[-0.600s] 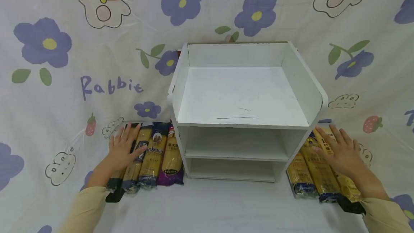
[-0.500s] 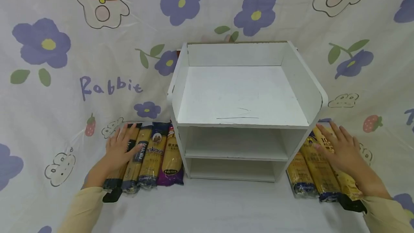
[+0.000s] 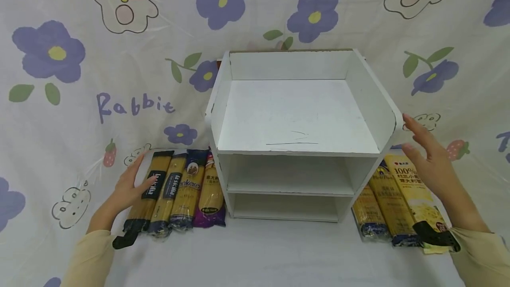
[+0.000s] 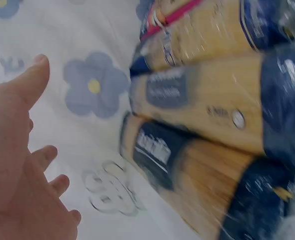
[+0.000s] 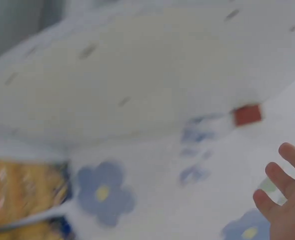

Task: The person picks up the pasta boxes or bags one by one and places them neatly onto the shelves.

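My left hand [image 3: 126,189] is at the left edge of a row of spaghetti packets, fingers extended and thumb spread. The nearest packet [image 3: 153,185] has a black label; in the left wrist view a gap separates the hand [image 4: 17,155] from that packet [image 4: 187,175]. My right hand [image 3: 432,167] is raised above the right-hand packets, its fingers pointing toward the side panel of a white shelf unit [image 3: 299,114]. Whether its fingertips touch the panel I cannot tell. Below it lies a yellow spaghetti packet [image 3: 416,189]. Neither hand holds anything.
Several more packets lie left of the shelf unit, including a purple-ended one [image 3: 211,194]. Two others, a spaghetti packet [image 3: 392,205] and a shorter-looking one [image 3: 368,214], sit against its right side. The shelf has a walled top and two lower compartments. A flower-printed cloth [image 3: 255,256] covers everything behind and below.
My left hand has slid left off the packets, uncovering the black-labelled one. My right hand has lifted from the yellow packet and moved up toward the shelf's side.
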The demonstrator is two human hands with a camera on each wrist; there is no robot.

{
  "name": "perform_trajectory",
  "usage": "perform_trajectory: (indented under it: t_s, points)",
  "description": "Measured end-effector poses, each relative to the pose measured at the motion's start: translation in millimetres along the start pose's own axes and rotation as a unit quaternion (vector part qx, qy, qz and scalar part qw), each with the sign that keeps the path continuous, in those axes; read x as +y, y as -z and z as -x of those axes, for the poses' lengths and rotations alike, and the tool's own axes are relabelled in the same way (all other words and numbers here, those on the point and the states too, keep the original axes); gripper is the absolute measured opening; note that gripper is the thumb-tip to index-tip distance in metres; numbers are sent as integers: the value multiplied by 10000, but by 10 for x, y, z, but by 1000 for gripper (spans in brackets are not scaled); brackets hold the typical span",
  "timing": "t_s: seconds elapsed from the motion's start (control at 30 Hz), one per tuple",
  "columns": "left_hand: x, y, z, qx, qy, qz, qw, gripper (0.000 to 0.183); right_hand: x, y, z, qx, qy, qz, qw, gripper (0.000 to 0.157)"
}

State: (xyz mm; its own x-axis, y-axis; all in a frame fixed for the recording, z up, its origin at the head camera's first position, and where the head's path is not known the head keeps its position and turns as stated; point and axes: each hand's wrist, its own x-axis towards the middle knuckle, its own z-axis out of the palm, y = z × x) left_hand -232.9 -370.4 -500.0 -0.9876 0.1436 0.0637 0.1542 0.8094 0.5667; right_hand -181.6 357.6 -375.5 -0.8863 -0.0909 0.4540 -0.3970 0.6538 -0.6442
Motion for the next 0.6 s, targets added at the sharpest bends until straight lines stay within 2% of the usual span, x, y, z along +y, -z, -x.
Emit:
perform_trajectory:
  t_s: [0.1, 0.27, 0.37, 0.5, 0.6]
  points:
    - [-151, -27, 44, -25, 114, 163, 9998, 88, -215, 29, -84, 189, 415, -505, 9977, 56]
    - [-340, -81, 129, -169, 370, 329, 9986, 89, -468, 38, -162, 208, 980, -1254, 9870, 51]
    - [-428, -115, 150, -220, 518, 356, 9978, 89, -576, 38, -188, 200, 969, -1360, 9857, 51]
    - [-524, -160, 178, -349, 799, 323, 9957, 88, -701, 35, -218, 165, 766, -1132, 9905, 51]
    - [-591, -201, 199, -425, 985, 273, 9939, 88, -755, 21, -234, 138, 812, -947, 9921, 51]
